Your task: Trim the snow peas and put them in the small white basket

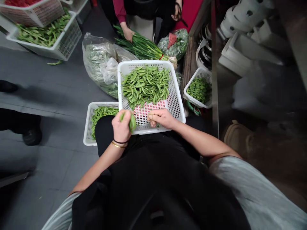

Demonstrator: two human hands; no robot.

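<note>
Left hand [121, 127] is curled around some green pods [132, 123], right hand [164, 118] has its fingertips pinched together over the white basket [174, 91] (can't tell if there's a scrap between them). Pods look light, crisp, easy to snap; I'd grab the stem end. The heap [144, 83] sits toward the basket's far side; beyond, a co-worker's hand [128, 34] holds a long green bunch [146, 46].
</note>
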